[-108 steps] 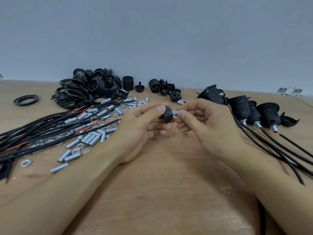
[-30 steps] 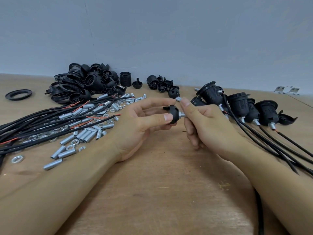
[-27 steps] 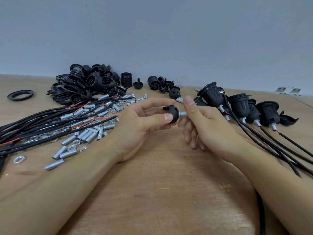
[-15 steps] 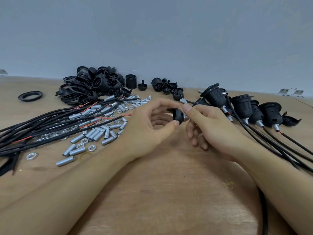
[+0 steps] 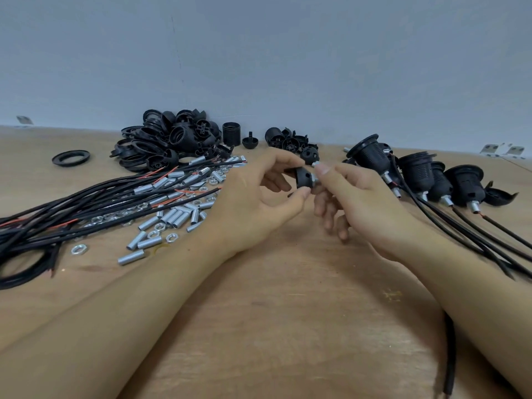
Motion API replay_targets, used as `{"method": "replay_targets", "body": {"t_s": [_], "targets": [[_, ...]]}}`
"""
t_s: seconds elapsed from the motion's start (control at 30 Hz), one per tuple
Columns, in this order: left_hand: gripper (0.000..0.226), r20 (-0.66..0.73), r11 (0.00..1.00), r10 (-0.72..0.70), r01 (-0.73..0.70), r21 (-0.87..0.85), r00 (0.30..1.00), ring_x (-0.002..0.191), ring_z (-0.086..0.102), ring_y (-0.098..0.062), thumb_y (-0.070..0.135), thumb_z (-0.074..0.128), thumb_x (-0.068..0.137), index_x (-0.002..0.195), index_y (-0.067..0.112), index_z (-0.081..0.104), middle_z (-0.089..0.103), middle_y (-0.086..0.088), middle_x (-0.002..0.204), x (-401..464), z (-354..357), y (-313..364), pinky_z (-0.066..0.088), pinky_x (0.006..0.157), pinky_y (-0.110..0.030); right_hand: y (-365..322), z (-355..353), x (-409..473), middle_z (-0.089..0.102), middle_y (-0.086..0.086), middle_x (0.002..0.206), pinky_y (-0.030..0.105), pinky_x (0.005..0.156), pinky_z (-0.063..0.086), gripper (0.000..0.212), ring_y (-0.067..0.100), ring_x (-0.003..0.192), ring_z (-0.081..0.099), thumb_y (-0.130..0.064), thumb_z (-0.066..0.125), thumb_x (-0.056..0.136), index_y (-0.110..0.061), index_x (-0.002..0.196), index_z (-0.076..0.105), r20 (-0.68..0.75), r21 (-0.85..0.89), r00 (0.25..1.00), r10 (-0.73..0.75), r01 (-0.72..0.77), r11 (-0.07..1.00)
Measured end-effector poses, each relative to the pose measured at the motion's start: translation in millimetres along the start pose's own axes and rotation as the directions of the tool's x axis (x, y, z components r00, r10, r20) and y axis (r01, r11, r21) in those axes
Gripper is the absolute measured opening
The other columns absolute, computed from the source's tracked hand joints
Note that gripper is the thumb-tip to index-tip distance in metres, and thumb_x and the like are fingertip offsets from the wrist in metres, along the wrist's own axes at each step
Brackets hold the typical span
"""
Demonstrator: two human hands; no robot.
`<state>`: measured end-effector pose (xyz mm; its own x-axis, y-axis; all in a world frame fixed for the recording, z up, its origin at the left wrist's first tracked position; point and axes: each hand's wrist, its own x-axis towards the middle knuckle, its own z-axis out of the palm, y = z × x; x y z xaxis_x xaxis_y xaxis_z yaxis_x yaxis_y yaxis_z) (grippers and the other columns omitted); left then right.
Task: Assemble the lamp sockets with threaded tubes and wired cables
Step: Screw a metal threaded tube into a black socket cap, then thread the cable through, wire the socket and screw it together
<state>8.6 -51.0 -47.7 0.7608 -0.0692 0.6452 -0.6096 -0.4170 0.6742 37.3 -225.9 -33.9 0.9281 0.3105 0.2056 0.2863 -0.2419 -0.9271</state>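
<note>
Both hands sit slightly lower than before; left hand [image 5: 253, 203] grip pinches black socket cap [image 5: 304, 177] above counter [image 5: 288, 312]; right hand [image 5: 365, 203] grip pinches threaded tube [image 5: 315, 180] at cap's centre.

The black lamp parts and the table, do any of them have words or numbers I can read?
None can be read.
Black socket cap in the left hand: no print shows.
Finished sockets: any moulded marks are too small and blurred.
Metal brackets at the far right: blank or too blurred to tell.
</note>
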Motion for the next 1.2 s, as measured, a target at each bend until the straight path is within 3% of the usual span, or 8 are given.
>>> {"method": "replay_targets", "body": {"t_s": [0.17,0.33,0.53,0.7,0.83,0.93,1.07,1.2], "targets": [[0.037,-0.006,0.997,0.075,-0.074,0.032,0.997,0.098,0.066,-0.013,0.011,0.081,0.081,0.113,0.015,0.063,0.069,0.003,0.107,2,-2,0,0.053,0.092,-0.033,-4,-3,-1,0.049,-0.001,0.052,0.027,0.042,0.034,0.038,0.017,0.048,0.047,-0.040,0.048,0.100,-0.018,0.069,0.050,0.063,0.080,0.998,0.024,-0.029,0.996],[0.046,0.040,0.968,0.063,-0.071,0.242,0.997,0.103,0.060,0.003,0.030,0.082,0.080,0.118,0.026,0.057,0.065,0.021,0.107,5,-8,3,0.044,0.090,-0.015,-7,-3,-1,0.044,0.003,0.047,0.025,0.039,0.032,0.049,0.018,0.044,0.043,-0.038,0.048,0.100,-0.022,0.055,0.045,0.023,0.135,0.997,0.080,-0.082,0.987],[0.030,-0.106,0.362,-0.417,0.272,0.892,0.903,0.112,0.049,-0.028,0.032,0.062,0.080,0.110,0.029,0.063,0.062,0.000,0.112,19,-63,-6,0.038,0.090,-0.041,-6,-10,3,0.052,0.003,0.049,0.021,0.036,0.034,0.044,0.016,0.041,0.045,-0.037,0.049,0.101,-0.016,0.062,0.055,-0.107,0.176,0.983,0.149,-0.129,0.976],[0.019,-0.116,0.296,-0.532,0.313,0.903,0.838,0.104,0.058,-0.028,0.019,0.059,0.085,0.101,0.023,0.068,0.068,0.000,0.101,16,-65,-5,0.043,0.079,-0.036,-6,-6,1,0.052,0.003,0.050,0.022,0.035,0.034,0.044,0.014,0.040,0.045,-0.038,0.049,0.101,-0.015,0.064,0.056,-0.082,0.168,0.982,0.168,-0.153,0.974],[0.027,-0.146,0.354,-0.374,0.286,0.890,0.916,0.104,0.056,-0.033,0.009,0.053,0.090,0.110,0.017,0.071,0.066,-0.008,0.108,16,-64,-8,0.045,0.080,-0.040,-8,-7,0,0.053,0.004,0.051,0.023,0.035,0.034,0.044,0.015,0.041,0.045,-0.037,0.050,0.101,-0.015,0.064,0.056,-0.086,0.176,0.982,0.166,-0.149,0.973],[0.031,-0.239,0.580,0.020,0.184,0.794,0.971,0.104,0.054,-0.038,0.005,0.052,0.094,0.119,0.012,0.069,0.061,-0.015,0.113,20,-62,3,0.042,0.083,-0.045,-9,-8,0,0.059,0.007,0.057,0.022,0.037,0.036,0.042,0.016,0.044,0.050,-0.034,0.052,0.100,-0.015,0.063,0.056,-0.091,0.228,0.977,0.191,-0.166,0.959],[0.021,-0.118,0.610,0.544,-0.294,0.736,0.831,0.078,0.061,-0.037,-0.007,0.060,0.087,0.100,0.002,0.074,0.066,-0.019,0.093,19,-35,27,0.051,0.068,-0.047,-12,-8,1,0.066,0.008,0.066,0.023,0.035,0.039,0.041,0.018,0.047,0.059,-0.035,0.047,0.101,-0.015,0.066,0.051,0.048,0.405,0.947,0.318,-0.309,0.861],[0.015,0.089,0.586,0.669,-0.597,0.548,0.738,0.067,0.061,-0.033,-0.009,0.069,0.078,0.087,0.001,0.076,0.069,-0.016,0.087,4,6,38,0.050,0.061,-0.043,-10,-9,2,0.062,0.008,0.085,0.024,0.049,0.047,0.029,0.023,0.066,0.060,-0.036,0.043,0.102,-0.010,0.096,0.056,0.219,0.510,0.925,0.310,-0.380,0.772]]}}
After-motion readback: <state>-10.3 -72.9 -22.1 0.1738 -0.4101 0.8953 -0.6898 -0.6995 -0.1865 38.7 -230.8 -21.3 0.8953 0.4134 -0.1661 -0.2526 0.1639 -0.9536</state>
